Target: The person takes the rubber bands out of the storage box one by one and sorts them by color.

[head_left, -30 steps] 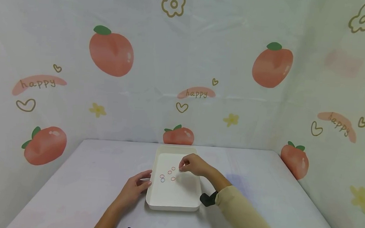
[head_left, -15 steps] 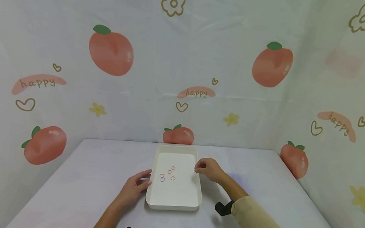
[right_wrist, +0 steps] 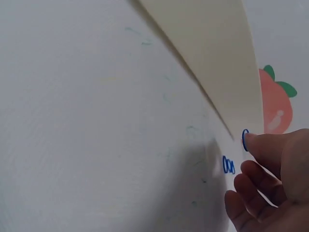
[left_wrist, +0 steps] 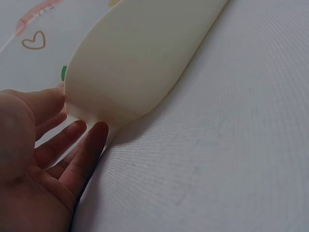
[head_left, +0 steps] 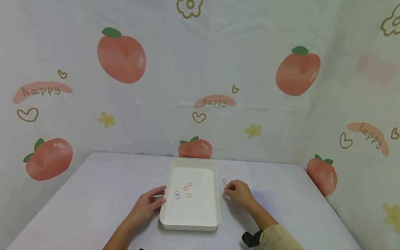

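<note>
A blue ring, probably light and springy, best pinched edgewise, is grasped by the right grip; the tray is touched at 9 o'clock by the unclenched left grip.

From my distant seat, I am following the right grip as it is leaving the space above the white tray, crossing the right rim and lowering a blue ring over the desk just outside. The black wrist device is trailing rightward, and small rings are coming into view beside the tray.
</note>
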`<state>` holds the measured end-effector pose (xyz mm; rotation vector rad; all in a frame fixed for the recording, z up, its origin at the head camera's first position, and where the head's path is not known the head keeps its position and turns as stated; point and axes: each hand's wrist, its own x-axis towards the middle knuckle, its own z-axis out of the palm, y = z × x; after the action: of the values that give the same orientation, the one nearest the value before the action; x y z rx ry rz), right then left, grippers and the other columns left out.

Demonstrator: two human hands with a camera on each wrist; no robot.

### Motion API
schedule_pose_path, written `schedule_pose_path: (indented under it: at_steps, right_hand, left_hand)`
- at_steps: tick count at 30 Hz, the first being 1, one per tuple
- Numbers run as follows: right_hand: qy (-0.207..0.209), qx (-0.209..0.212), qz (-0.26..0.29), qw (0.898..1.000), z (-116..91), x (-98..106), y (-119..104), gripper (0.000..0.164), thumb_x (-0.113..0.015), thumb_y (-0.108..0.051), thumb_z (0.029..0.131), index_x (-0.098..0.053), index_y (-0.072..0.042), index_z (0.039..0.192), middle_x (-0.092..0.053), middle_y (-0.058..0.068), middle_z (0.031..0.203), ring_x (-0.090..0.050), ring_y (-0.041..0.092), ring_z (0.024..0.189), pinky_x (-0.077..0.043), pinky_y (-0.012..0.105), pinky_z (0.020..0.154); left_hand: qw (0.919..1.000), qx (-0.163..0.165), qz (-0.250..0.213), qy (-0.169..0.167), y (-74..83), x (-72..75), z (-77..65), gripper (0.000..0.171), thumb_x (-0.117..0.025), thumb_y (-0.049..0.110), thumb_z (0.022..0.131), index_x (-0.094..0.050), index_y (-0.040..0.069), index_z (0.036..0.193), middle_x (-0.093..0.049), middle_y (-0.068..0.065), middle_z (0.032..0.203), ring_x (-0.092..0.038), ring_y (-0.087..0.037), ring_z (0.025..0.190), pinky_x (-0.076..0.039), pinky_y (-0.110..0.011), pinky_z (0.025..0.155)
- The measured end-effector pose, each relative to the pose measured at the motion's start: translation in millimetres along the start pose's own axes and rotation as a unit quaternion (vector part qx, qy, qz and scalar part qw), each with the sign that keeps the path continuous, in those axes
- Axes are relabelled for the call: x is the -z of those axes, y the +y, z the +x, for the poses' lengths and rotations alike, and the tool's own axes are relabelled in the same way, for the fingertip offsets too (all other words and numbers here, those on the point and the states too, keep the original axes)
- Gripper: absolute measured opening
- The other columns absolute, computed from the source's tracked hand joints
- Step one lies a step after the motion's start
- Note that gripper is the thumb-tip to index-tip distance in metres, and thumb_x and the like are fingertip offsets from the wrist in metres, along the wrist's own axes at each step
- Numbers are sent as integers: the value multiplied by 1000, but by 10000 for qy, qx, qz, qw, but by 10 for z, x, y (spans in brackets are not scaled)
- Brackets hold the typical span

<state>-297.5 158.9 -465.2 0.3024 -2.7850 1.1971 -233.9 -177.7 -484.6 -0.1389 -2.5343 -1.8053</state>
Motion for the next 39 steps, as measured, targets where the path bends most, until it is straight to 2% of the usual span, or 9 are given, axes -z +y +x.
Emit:
schedule_pose_path:
  at_steps: [11,21,26,33,39]
  right_hand:
    - [87,-125,-295,9994,13,-26,50,7,-73,3,80,-67,0,77,-58,1,73,-52,15,67,-47,28,57]
    - [235,-8,-575,9981,27,-44,84,10,-75,0,78,-66,-2,74,-58,-1,72,-51,14,69,-46,30,64]
    - [215,-112,-656,9976,35,-70,93,8,-74,0,77,-68,-3,75,-56,-1,73,-50,15,70,-44,31,65]
    - [295,-129,-511,9982,28,-73,78,13,-76,1,76,-66,-7,74,-56,-1,72,-50,15,70,-44,31,65]
    - [384,-243,-294,9985,28,-50,74,10,-73,2,78,-66,-5,78,-57,1,75,-51,17,71,-44,30,64]
  left_hand:
    - [9999,30,85,48,-15,-1,-1,45,-65,10,93,-55,6,137,-61,-14,125,-64,-27,104,-55,-36,83]
    - [10000,9,78,30,-17,3,-2,45,-64,9,93,-54,5,137,-60,-15,126,-64,-28,105,-55,-36,83]
    - [9999,-1,115,27,-19,-1,2,45,-64,10,93,-54,5,137,-60,-15,126,-64,-26,103,-55,-35,83]
    - [9999,-12,98,45,-27,0,11,45,-65,9,93,-55,5,136,-60,-15,125,-64,-25,101,-55,-34,83]
    - [9999,-31,108,47,-32,-4,11,45,-64,8,93,-54,5,136,-60,-15,126,-64,-26,104,-55,-35,84]
